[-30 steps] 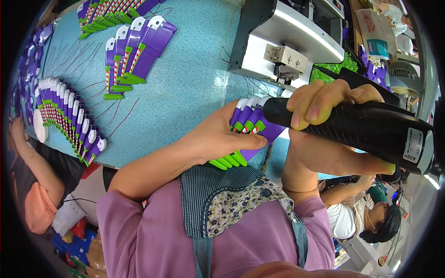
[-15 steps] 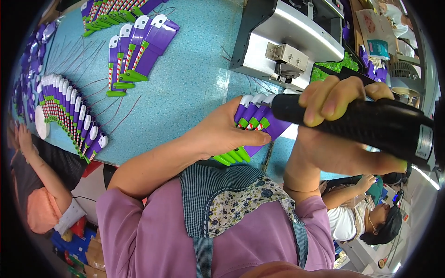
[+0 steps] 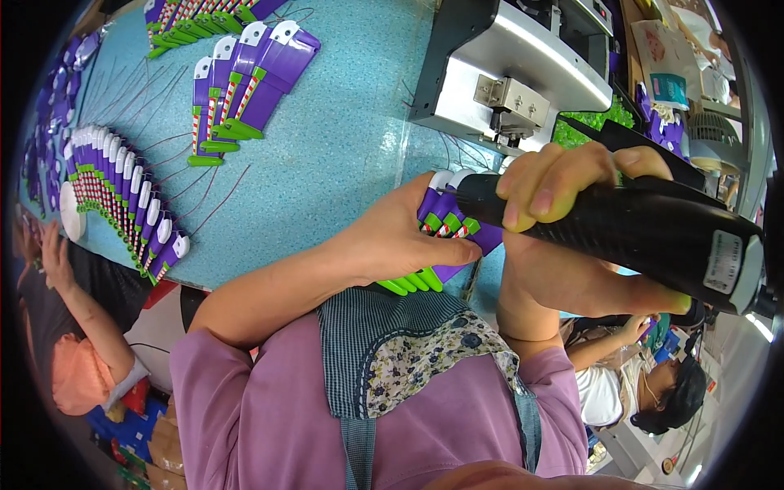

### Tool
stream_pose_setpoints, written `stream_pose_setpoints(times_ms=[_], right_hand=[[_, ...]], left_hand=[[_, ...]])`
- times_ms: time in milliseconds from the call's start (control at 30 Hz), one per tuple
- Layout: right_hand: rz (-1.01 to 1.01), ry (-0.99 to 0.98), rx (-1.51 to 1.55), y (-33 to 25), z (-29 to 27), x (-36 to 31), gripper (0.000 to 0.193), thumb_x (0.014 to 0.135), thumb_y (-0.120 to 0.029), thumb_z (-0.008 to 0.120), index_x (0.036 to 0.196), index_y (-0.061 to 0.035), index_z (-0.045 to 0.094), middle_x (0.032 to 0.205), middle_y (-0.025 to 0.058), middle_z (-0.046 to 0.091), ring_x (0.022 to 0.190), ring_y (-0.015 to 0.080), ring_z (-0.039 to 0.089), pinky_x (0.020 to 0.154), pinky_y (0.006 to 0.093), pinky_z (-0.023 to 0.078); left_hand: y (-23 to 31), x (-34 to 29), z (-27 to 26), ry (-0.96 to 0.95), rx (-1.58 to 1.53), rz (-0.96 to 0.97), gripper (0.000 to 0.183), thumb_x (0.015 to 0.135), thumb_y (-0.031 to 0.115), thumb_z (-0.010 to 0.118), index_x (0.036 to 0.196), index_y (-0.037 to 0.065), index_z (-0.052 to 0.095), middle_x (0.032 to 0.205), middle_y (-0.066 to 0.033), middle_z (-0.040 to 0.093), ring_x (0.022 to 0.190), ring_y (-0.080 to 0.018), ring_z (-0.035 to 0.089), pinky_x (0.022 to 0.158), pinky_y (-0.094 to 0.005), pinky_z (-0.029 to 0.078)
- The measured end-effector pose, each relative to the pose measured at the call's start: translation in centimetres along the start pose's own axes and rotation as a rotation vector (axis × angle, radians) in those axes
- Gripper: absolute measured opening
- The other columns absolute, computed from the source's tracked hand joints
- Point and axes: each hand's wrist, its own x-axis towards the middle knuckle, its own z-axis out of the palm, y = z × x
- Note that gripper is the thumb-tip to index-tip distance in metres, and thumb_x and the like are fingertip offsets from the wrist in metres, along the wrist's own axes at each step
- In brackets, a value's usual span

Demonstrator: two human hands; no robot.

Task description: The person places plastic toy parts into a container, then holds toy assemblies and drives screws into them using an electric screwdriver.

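My left hand is closed round a fanned bunch of purple plastic pieces with white rounded ends, red-and-white striped strips and green tips. Its thumb presses across their striped strips. In my right hand is a black electric screwdriver, lying nearly level with a pale label near its back end. The thin bit points left, right at the white ends of the bunch; whether it touches a screw is too small to tell. My right fingers wrap over the body.
More purple pieces lie in fanned rows and a small group on the blue table, thin wires trailing. A silver-and-black machine stands at the back right, beside green parts. Other people sit left and right.
The screwdriver has shifted left and slightly down, and its bit now reaches a white end further left in the bunch. My left hand has stayed almost still.
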Motion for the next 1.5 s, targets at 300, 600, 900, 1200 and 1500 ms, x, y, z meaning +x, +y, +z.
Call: stream_pose_setpoints(times_ms=[300, 600, 900, 1200, 1500], right_hand=[[-0.08, 0.112, -0.06, -1.8, -1.1, -1.4, 0.088, 0.075, -0.081, 0.04, 0.122, -0.0071, 0.046, 0.075, 0.0117, 0.055, 0.054, 0.0218, 0.052, 0.057, 0.0371, 0.043], [-0.214, -0.02, 0.008, -1.1, -3.4, 4.1, 0.092, 0.073, -0.084, 0.036, 0.121, -0.0067, 0.05, 0.081, 0.0148, 0.058, 0.059, 0.0235, 0.053, 0.059, 0.0364, 0.042], [-0.119, -0.023, -0.092, -2.2, -1.2, 2.2, 0.094, 0.069, -0.088, 0.035, 0.12, -0.0092, 0.049, 0.076, 0.0114, 0.055, 0.055, 0.0211, 0.051, 0.06, 0.0366, 0.042], [-0.143, -0.006, -0.052, -0.4, -1.8, 1.8, 0.1, 0.065, -0.09, 0.036, 0.121, -0.0081, 0.048, 0.071, 0.0104, 0.054, 0.052, 0.0201, 0.051, 0.052, 0.0324, 0.04], [-0.177, -0.063, -0.011, -1.8, -2.9, 4.2, 0.095, 0.071, -0.086, 0.035, 0.12, -0.0071, 0.051, 0.08, 0.0138, 0.056, 0.06, 0.0232, 0.051, 0.058, 0.0372, 0.041]], left_hand=[[-2.3, -0.3, -0.3, 0.096, -0.059, 0.193, 0.067, 0.077, 0.012, 0.075, 0.131, 0.001, 0.037, 0.111, -0.0083, 0.057, 0.101, -0.0139, 0.056, 0.087, -0.029, 0.046], [-1.7, -0.8, 0.0, 0.166, -0.176, -0.078, 0.043, 0.081, 0.008, 0.07, 0.112, 0.003, 0.041, 0.086, -0.0093, 0.059, 0.063, -0.0162, 0.061, 0.049, -0.0306, 0.053], [-1.5, -1.5, -0.4, 0.099, -0.23, -0.158, 0.053, 0.082, 0.011, 0.069, 0.121, 0.005, 0.033, 0.089, -0.0127, 0.058, 0.059, -0.0182, 0.06, 0.044, -0.0315, 0.05], [-1.4, -1.3, -0.1, 0.078, -0.243, -0.176, 0.072, 0.081, 0.011, 0.07, 0.133, 0.001, 0.021, 0.085, -0.0099, 0.055, 0.054, -0.0167, 0.058, 0.044, -0.0301, 0.048], [-1.2, -1.1, -0.2, 0.047, -0.218, -0.164, 0.064, 0.083, 0.017, 0.069, 0.128, 0.001, 0.028, 0.094, -0.0114, 0.056, 0.056, -0.0165, 0.059, 0.044, -0.0299, 0.049]])
